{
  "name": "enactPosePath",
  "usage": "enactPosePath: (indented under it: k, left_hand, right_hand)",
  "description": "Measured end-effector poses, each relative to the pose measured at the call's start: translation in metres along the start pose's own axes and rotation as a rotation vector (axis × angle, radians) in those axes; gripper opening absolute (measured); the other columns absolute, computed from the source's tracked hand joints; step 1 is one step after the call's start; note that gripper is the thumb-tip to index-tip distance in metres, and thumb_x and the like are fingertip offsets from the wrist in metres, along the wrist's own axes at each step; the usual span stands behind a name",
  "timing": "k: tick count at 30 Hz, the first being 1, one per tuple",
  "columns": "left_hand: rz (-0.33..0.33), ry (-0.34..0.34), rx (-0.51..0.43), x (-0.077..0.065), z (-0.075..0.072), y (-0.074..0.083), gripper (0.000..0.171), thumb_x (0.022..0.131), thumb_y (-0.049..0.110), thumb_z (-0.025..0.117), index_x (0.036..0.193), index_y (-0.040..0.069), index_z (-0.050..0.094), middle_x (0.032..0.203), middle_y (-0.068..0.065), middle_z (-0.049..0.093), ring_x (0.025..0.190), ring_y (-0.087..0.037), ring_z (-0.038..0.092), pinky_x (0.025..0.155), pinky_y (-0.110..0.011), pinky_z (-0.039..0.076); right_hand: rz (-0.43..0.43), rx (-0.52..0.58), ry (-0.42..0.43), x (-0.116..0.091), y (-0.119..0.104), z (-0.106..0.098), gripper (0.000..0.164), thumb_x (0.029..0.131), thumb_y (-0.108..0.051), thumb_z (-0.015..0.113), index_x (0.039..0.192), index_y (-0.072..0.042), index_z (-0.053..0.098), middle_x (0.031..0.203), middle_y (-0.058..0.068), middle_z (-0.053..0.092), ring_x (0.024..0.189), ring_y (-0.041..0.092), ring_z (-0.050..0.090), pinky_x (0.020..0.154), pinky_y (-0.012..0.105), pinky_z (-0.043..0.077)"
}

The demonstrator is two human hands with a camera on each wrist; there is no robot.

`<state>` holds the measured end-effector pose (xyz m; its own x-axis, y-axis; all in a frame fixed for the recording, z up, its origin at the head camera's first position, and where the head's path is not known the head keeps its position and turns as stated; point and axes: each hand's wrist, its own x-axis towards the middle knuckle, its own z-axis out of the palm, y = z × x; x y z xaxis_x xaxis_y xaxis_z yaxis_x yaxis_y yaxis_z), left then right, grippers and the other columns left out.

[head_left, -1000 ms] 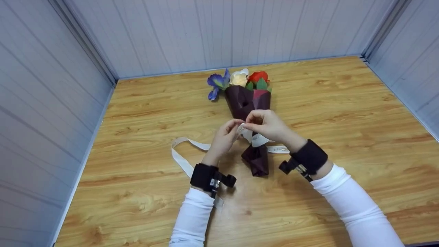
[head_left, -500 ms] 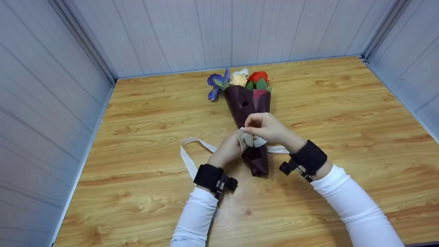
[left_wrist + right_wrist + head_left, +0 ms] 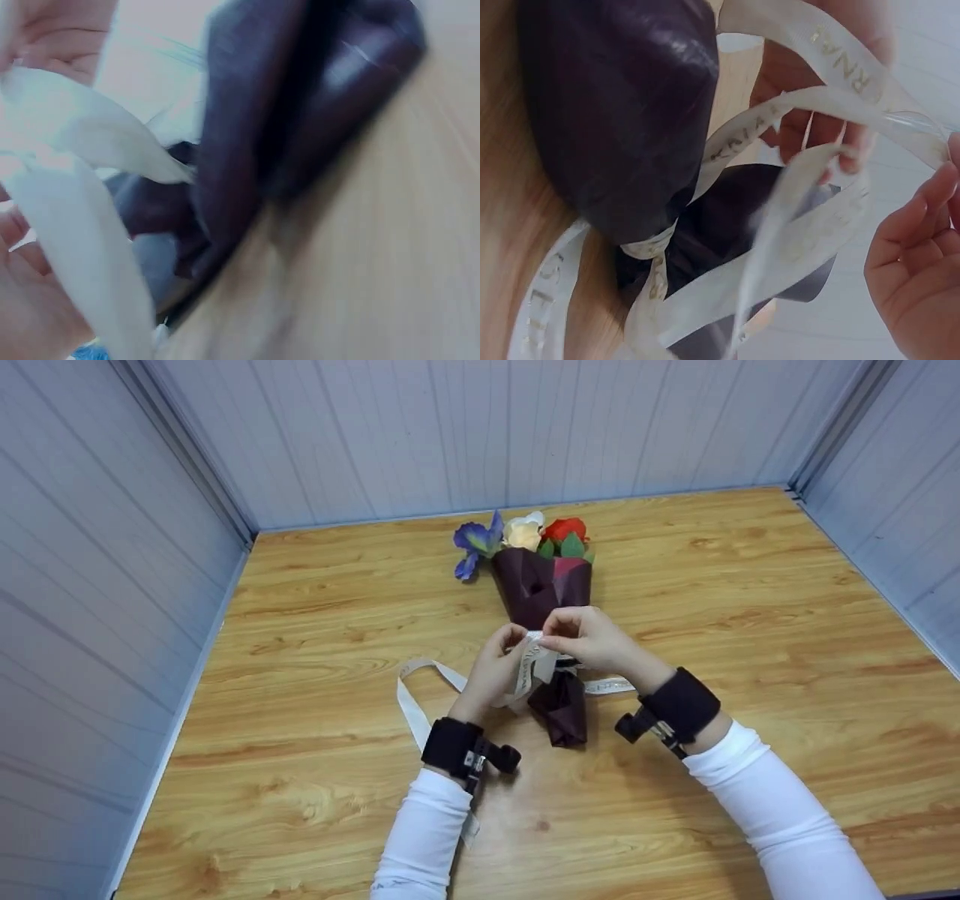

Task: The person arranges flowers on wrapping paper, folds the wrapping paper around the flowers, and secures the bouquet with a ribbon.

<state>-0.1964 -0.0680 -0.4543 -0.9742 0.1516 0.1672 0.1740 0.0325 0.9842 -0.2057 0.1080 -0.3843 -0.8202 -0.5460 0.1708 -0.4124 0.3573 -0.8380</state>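
A bouquet point(image 3: 544, 585) in dark purple wrapping paper lies on the table, with a blue iris, a cream rose and a red flower at its top. Round its narrow part a white ribbon point(image 3: 649, 246) with gold lettering is tied. Above the wrap, my left hand point(image 3: 491, 669) pinches the ribbon between thumb and fingers. Opposite it, my right hand point(image 3: 592, 641) pinches the same ribbon, fingertips close to the left ones. Ribbon loops hang between both hands in the right wrist view. The left wrist view shows a broad ribbon strip point(image 3: 82, 247) in front of the fingers.
On the wood-grain table point(image 3: 315, 810), one ribbon tail point(image 3: 411, 705) curves out to the left and runs under the left forearm. Another short length point(image 3: 609, 685) extends to the right. Pale panel walls point(image 3: 480, 435) enclose the table at the back and sides.
The left hand dipped down toward the bouquet's tie, then came back up beside the right fingertips, bringing ribbon along. The left tail has drawn slightly inward. The right hand has barely moved.
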Motion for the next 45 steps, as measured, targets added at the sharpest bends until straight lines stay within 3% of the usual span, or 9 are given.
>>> enactPosePath:
  k: [6,10,13,22,30,34,37,40,45]
  left_hand:
    - [-0.027,0.081,-0.438,0.0,-0.004,0.014,0.017,0.103,0.001,0.04,0.093,0.003,0.054,0.086,0.001,0.061,0.088,-0.009,0.059,0.099,-0.035,0.043]
    - [-0.013,0.089,-0.754,0.0,-0.011,0.023,0.027,0.105,0.0,0.032,0.092,0.008,0.055,0.08,0.0,0.066,0.081,-0.011,0.064,0.092,-0.032,0.045]
    - [0.027,0.104,-0.87,-0.002,-0.019,0.032,0.029,0.105,0.0,0.031,0.099,0.008,0.058,0.083,-0.001,0.067,0.08,-0.012,0.064,0.084,-0.028,0.047]
    - [0.197,0.234,-0.888,-0.015,-0.048,0.062,0.03,0.104,-0.002,0.031,0.118,-0.002,0.058,0.108,-0.008,0.066,0.097,-0.016,0.062,0.091,-0.029,0.048]
    - [0.284,0.417,-0.731,-0.033,-0.075,0.087,0.036,0.101,-0.004,0.034,0.12,-0.002,0.065,0.116,-0.003,0.061,0.106,-0.018,0.052,0.095,-0.034,0.036]
    - [0.342,0.47,-0.81,-0.042,-0.086,0.098,0.039,0.102,-0.004,0.031,0.112,0.0,0.069,0.115,-0.009,0.058,0.102,-0.019,0.052,0.092,-0.032,0.04]
    - [0.388,0.422,-0.858,-0.047,-0.086,0.101,0.042,0.102,-0.003,0.029,0.11,-0.001,0.07,0.114,-0.012,0.058,0.101,-0.019,0.055,0.092,-0.029,0.045]
    - [0.428,0.279,-0.838,-0.048,-0.077,0.101,0.037,0.102,-0.001,0.034,0.116,-0.005,0.068,0.117,-0.012,0.061,0.104,-0.02,0.058,0.094,-0.029,0.048]
    - [0.325,-0.022,-0.689,-0.049,-0.045,0.099,0.027,0.1,0.017,0.056,0.118,0.001,0.068,0.123,-0.015,0.064,0.104,-0.018,0.062,0.097,-0.033,0.048]
  right_hand:
    - [0.015,-0.034,0.044,-0.002,0.006,-0.005,0.012,0.093,0.0,0.066,0.083,0.005,0.062,0.071,-0.003,0.054,0.062,0.006,0.047,0.059,0.02,0.038]
    - [0.015,-0.048,0.092,-0.003,0.011,-0.008,0.013,0.093,0.0,0.066,0.082,0.005,0.061,0.068,-0.003,0.051,0.059,0.006,0.043,0.057,0.02,0.036]
    - [0.028,-0.042,0.113,-0.003,0.013,-0.01,0.013,0.093,0.0,0.065,0.082,0.005,0.06,0.068,-0.003,0.05,0.058,0.006,0.043,0.056,0.02,0.035]
    - [0.038,-0.057,0.152,-0.004,0.02,-0.013,0.014,0.092,-0.001,0.067,0.082,0.005,0.061,0.07,-0.003,0.051,0.062,0.009,0.044,0.058,0.021,0.036]
    - [0.072,-0.082,0.161,-0.005,0.024,-0.014,0.014,0.093,-0.004,0.067,0.082,0.003,0.062,0.071,-0.003,0.052,0.063,0.01,0.044,0.058,0.022,0.035]
    - [0.057,-0.086,0.162,-0.005,0.024,-0.014,0.014,0.092,-0.002,0.067,0.081,0.004,0.061,0.071,-0.003,0.051,0.063,0.011,0.044,0.058,0.023,0.034]
    - [0.063,-0.089,0.165,-0.005,0.025,-0.014,0.014,0.093,-0.002,0.067,0.082,0.004,0.061,0.071,-0.002,0.051,0.064,0.011,0.044,0.059,0.022,0.034]
    - [0.071,-0.088,0.165,-0.005,0.024,-0.015,0.014,0.093,-0.003,0.067,0.082,0.004,0.061,0.072,-0.002,0.052,0.064,0.011,0.044,0.059,0.022,0.035]
    - [0.092,-0.085,0.149,-0.003,0.025,-0.017,0.013,0.093,-0.004,0.066,0.083,0.003,0.061,0.072,-0.002,0.052,0.064,0.011,0.045,0.059,0.022,0.036]
